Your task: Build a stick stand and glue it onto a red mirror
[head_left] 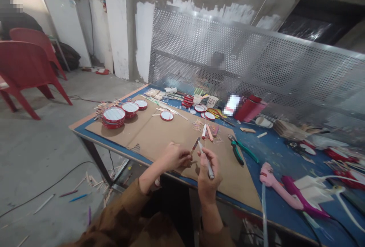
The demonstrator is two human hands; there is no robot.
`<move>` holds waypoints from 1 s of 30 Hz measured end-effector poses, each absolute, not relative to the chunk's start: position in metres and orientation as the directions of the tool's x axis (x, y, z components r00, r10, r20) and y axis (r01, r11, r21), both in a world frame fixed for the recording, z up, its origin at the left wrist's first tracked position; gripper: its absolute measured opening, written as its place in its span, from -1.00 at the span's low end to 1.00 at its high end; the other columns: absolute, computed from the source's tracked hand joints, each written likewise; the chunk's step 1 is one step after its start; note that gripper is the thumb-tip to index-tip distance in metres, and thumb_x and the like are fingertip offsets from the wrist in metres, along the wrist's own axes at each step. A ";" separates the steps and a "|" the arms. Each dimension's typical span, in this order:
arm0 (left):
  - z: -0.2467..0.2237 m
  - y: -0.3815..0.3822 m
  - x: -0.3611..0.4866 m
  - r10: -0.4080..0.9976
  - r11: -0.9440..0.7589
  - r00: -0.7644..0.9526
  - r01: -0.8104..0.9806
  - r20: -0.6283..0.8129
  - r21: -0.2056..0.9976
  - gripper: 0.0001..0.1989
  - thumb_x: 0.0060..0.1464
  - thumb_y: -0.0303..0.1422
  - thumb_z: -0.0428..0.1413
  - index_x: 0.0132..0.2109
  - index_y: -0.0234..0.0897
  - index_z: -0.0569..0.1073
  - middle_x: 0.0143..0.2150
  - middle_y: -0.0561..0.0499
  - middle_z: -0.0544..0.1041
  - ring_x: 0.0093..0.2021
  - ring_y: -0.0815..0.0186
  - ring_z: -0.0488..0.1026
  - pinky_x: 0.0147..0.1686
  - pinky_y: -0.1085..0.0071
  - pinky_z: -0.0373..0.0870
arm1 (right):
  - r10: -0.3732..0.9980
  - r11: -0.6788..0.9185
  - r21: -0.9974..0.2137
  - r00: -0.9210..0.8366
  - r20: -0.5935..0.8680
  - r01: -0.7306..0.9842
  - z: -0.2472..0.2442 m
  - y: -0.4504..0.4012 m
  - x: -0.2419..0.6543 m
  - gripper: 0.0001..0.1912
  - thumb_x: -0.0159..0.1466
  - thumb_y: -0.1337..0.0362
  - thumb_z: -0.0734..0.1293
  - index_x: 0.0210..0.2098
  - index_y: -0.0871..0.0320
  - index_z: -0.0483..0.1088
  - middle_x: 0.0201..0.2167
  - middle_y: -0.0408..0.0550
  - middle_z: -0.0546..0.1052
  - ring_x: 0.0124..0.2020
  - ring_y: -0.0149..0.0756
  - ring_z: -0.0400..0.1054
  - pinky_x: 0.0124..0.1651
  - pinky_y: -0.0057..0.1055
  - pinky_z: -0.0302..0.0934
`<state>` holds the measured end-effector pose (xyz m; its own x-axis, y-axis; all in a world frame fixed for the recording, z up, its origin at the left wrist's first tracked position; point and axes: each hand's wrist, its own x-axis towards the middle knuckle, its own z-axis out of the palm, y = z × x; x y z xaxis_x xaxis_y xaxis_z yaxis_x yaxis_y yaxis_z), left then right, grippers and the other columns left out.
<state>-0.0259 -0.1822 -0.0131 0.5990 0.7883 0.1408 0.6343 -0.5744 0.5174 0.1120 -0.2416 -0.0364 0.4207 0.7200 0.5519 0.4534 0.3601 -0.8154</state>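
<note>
Between the fingertips of my left hand (179, 156) is a thin wooden craft stick (195, 145), held tilted, its upper end dark. My right hand (209, 169) grips a pale grey marker pen (210, 170), whose tip meets or nearly meets the stick's upper part. Both hands hover over the front of a brown cardboard sheet (154, 133). Beyond them on the cardboard lie a white-and-red marker (204, 130), a pink marker (210, 133) and scattered rubber bands (197, 125). A small red-rimmed white drum (167, 115) rests farther back.
Stacked red drums (114, 117) with sticks stand at the left. Green-handled pliers (237, 151), a pink glue gun (281, 190) and a purple power strip (305, 197) with chargers lie right. A phone (232, 104) leans before a perforated metal panel (199, 49). Red chairs (25, 64) stand left.
</note>
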 end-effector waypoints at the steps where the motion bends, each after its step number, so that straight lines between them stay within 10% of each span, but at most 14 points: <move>1: -0.013 -0.182 -0.026 0.787 -0.576 0.600 0.634 0.140 0.516 -0.76 0.24 -0.29 0.00 -0.28 -0.21 0.53 -0.33 0.03 0.56 -0.25 0.34 0.43 -0.21 0.45 0.14 | 0.718 0.361 -0.816 0.424 0.552 0.451 -0.036 -0.242 0.112 -0.70 0.28 0.11 0.25 -0.13 0.16 0.43 -0.25 0.01 0.55 -0.22 -0.23 0.45 -0.14 -0.30 0.29; 30: -0.016 -0.180 -0.026 0.780 -0.583 0.606 0.611 0.157 0.536 -0.79 0.22 -0.33 0.02 -0.30 -0.22 0.53 -0.34 0.03 0.56 -0.27 0.35 0.43 -0.23 0.47 0.14 | 0.690 0.355 -0.848 0.502 0.522 0.394 -0.034 -0.241 0.110 -0.70 0.27 0.08 0.26 -0.19 0.18 0.43 -0.31 0.01 0.55 -0.27 -0.24 0.46 -0.19 -0.33 0.31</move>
